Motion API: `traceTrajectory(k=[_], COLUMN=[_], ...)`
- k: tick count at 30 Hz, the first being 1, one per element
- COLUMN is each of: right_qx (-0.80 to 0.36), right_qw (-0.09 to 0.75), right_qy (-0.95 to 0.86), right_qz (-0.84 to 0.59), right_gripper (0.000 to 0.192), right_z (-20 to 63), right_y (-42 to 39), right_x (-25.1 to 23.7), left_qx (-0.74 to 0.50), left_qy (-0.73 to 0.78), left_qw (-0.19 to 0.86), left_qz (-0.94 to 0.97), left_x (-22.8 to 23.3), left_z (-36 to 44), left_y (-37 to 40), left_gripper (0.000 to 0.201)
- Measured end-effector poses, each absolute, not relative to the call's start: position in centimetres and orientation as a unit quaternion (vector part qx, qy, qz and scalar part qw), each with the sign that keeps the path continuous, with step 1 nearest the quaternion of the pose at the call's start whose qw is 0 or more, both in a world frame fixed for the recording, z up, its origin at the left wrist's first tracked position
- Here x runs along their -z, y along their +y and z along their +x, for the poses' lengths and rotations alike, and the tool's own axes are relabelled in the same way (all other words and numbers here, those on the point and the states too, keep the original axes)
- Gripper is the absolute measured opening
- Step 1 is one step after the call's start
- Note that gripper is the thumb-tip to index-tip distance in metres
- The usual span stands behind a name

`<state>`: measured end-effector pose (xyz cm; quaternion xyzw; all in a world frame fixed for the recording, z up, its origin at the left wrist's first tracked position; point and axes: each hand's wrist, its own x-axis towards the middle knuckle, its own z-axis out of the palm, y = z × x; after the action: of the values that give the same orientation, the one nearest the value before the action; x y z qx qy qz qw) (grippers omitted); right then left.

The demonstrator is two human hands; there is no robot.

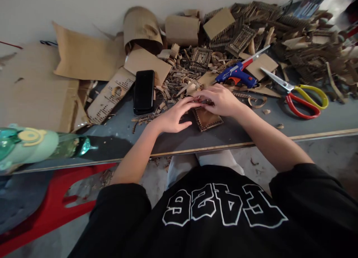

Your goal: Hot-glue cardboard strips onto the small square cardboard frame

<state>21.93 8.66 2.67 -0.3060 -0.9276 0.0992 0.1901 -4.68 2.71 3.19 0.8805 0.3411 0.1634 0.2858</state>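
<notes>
A small rectangular cardboard panel [207,120] with corrugated strips edging it lies flat on the table near the front edge. My right hand [220,100] is bent over its far side, fingers and thumb closed on the rim there. From the left, my left hand [175,116] reaches to the same far corner; its fingers are stretched out, with the tips touching near the right fingertips, and its thumb stands apart. Whatever lies under the meeting fingertips is hidden. Just beyond the right hand rests a blue glue gun [237,75] with a red-and-grey front end.
Scissors [293,90] with red and yellow handles lie at the right. A black phone [143,92] lies left of the hands. Cardboard scraps [179,73] and rolled sheets [142,28] cover the back. A green bottle [41,144] lies at the left front; a red stool [56,194] stands below.
</notes>
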Motion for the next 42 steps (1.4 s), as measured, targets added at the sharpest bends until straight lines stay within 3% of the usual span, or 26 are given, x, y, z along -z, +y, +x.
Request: traceTrajectory(k=[3, 8, 10, 14, 18, 21, 24, 31, 36, 42], right_qx=[-0.066, -0.024, -0.010, 0.010, 0.017, -0.008, -0.030, -0.052, -0.067, -0.101], right_qw=[0.185, -0.057, -0.078, 0.034, 0.174, 0.194, 0.191, 0.183, 0.215, 0.357], right_qy=[-0.903, -0.879, -0.881, -0.899, -0.927, -0.934, -0.941, -0.944, -0.937, -0.871], right_qz=[-0.382, -0.473, -0.467, -0.436, -0.332, -0.299, -0.277, -0.269, -0.266, -0.323], right_gripper=[0.037, 0.027, 0.022, 0.021, 0.030, 0.033, 0.034, 0.032, 0.033, 0.044], right_z=[22.5, 22.9, 22.6, 22.1, 22.6, 22.9, 23.1, 23.1, 22.6, 21.7], right_y=[8.2, 6.6, 6.3, 6.6, 7.4, 7.9, 8.2, 8.6, 8.3, 7.3], right_x=[-4.2, -6.6, -6.3, -4.5, -3.3, -3.0, -2.8, -1.9, -1.6, -2.1], left_qx=[-0.148, -0.090, -0.110, -0.123, -0.172, -0.207, -0.157, -0.043, -0.099, -0.239], left_qy=[0.350, 0.440, 0.460, 0.512, 0.581, 0.578, 0.508, 0.467, 0.508, 0.580], left_qw=[0.273, 0.073, 0.042, 0.049, 0.036, 0.032, 0.083, 0.010, 0.008, 0.089], left_qz=[0.884, 0.891, 0.880, 0.849, 0.795, 0.789, 0.843, 0.883, 0.855, 0.774], left_x=[-3.0, -4.0, -4.5, -5.5, -6.1, -6.0, -4.8, -3.1, -4.8, -4.9], left_z=[-4.6, -2.0, -1.2, -2.3, -6.3, -9.2, -10.9, -10.6, -9.3, -5.7], left_y=[2.8, -0.9, -3.3, -5.4, -1.9, 2.8, 7.2, 10.8, 9.6, 6.9], left_gripper=[0.079, 0.054, 0.052, 0.041, 0.035, 0.038, 0.033, 0.023, 0.018, 0.020])
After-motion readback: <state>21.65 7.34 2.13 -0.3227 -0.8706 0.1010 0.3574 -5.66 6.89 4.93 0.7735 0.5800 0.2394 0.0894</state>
